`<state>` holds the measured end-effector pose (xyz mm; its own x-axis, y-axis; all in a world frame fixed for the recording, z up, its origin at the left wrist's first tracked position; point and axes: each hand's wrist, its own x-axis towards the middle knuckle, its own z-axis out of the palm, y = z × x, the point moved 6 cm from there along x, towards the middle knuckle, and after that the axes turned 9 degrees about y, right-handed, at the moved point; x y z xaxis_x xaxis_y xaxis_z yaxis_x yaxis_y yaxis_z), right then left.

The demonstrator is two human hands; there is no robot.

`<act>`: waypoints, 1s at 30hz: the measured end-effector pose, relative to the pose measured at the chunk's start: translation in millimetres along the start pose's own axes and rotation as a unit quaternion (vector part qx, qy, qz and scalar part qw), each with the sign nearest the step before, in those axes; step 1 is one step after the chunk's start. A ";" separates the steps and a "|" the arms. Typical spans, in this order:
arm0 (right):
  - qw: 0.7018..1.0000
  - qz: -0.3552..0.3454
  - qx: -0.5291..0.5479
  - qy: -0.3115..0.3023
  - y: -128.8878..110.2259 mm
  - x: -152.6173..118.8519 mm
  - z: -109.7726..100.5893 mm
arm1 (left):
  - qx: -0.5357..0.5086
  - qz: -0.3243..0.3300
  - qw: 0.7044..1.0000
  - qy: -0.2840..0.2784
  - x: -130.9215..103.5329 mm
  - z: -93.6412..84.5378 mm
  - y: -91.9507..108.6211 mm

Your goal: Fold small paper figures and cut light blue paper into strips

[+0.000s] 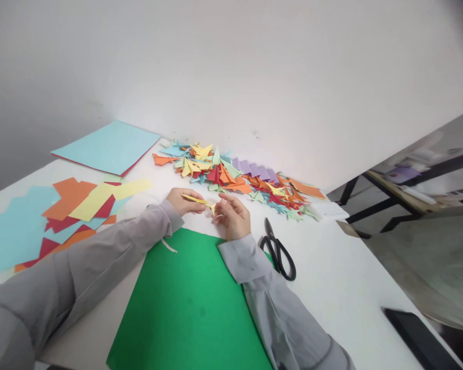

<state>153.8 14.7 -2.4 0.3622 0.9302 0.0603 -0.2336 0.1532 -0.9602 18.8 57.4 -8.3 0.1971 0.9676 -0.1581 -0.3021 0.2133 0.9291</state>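
Observation:
My left hand (pixel 185 201) pinches a small folded yellow paper piece (pixel 196 199), which points toward the right. My right hand (pixel 233 216) is at its right end, with curled fingers and thumb meeting the flared yellow tip; the exact grip is partly hidden by the fingers. Both hands are raised just beyond the top edge of a green sheet (pixel 189 303). Behind them lies a long heap of small folded paper planes (pixel 216 172) in yellow, orange, red, green and blue. A row of folded purple pieces (pixel 254 169) stands in the heap.
Black-handled scissors (pixel 278 249) lie right of my right forearm. Paper offcuts (pixel 81 205) spread at the left, below a stack of large light-blue sheets (pixel 108 146). A dark flat device (pixel 420 336) rests near the white table's (pixel 343 288) right edge. A wall (pixel 231 77) closes off the back.

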 end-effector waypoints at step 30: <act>0.998 0.038 -0.014 -0.038 2.2 -2.0 4.4 | 0.022 0.015 1.000 0.011 3.3 -3.9 -0.7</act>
<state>148.6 14.7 -3.4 0.2753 0.9613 0.0059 -0.2326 0.0726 -0.9699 16.0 60.9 -10.7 0.1690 0.9760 -0.1372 -0.2659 0.1792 0.9472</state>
